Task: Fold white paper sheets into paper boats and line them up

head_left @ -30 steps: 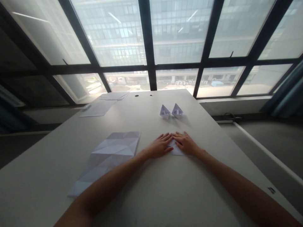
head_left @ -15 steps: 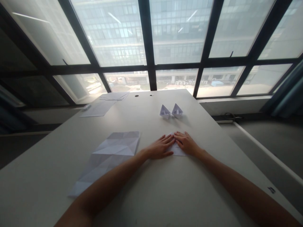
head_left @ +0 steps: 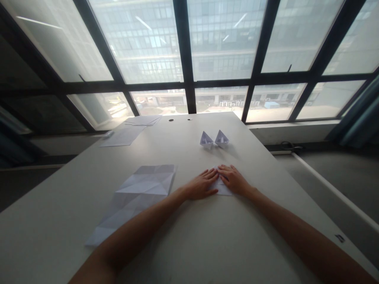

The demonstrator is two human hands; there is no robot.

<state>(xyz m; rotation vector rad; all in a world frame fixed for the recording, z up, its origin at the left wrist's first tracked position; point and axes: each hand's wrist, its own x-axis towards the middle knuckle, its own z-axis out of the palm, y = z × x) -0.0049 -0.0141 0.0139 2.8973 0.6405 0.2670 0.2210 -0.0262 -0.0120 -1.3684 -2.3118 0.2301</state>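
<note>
Working at a small folded paper (head_left: 224, 190) on the white table (head_left: 183, 236), with left hand (head_left: 201, 185) and right hand (head_left: 233, 179) resting palm-down over it, spread at the thumbs and converging at the fingertips, with no pinch visible. Seemingly partway along: already brought down to a compact flat shape, but not yet raised into a standing form like the two origami boats (head_left: 221, 139) beyond, nor lying open like the creased sheet (head_left: 145, 184) at left.

- Dark-framed windows (head_left: 184, 47), with a pale building (head_left: 148, 47) outside
- Blue curtain (head_left: 359, 114) at far right
- Dark cable (head_left: 291, 147) at right, below the windows
- White table (head_left: 171, 140), dark hole (head_left: 171, 120) near its far edge
</note>
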